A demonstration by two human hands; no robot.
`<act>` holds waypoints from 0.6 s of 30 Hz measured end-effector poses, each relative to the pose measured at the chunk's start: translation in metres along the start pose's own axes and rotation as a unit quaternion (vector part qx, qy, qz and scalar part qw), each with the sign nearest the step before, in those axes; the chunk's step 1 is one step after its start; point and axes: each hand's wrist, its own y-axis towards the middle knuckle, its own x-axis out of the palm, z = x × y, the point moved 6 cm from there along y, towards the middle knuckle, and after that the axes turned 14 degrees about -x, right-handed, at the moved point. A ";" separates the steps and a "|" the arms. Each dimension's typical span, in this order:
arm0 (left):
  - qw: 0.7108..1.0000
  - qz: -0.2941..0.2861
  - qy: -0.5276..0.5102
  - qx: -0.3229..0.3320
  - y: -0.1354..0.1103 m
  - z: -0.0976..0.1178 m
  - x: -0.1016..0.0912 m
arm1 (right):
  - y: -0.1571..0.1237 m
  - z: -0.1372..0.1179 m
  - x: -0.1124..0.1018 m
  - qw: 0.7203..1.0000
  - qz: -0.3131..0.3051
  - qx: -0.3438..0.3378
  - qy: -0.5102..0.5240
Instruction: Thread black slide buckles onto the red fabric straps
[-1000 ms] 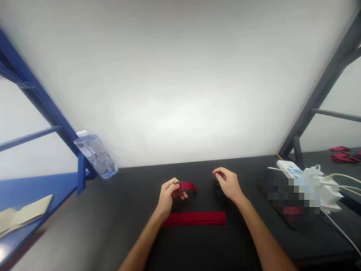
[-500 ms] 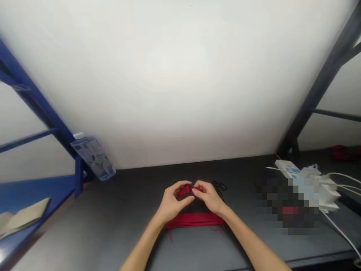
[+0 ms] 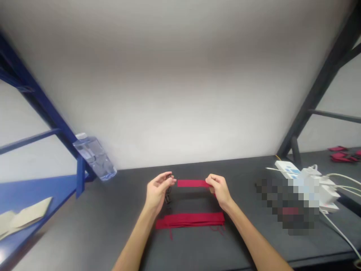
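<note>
Left hand (image 3: pixel 155 189) pinched on a small dark piece (image 3: pixel 169 175), I grip a flat red fabric strap (image 3: pixel 191 183) in my closed right hand (image 3: pixel 219 188), its free end near my left.

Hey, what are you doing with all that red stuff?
A person is working at a black table with both bare hands. The right hand pinches a red strap, and one end of it points toward the left hand. The left hand is beside some small dark things, too blurry to name. More red straps lie on the table, closer to the person.
</note>
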 end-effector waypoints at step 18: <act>0.837 -0.101 0.527 0.104 0.002 0.002 -0.022 | 0.003 0.000 -0.001 0.999 0.001 0.023 0.041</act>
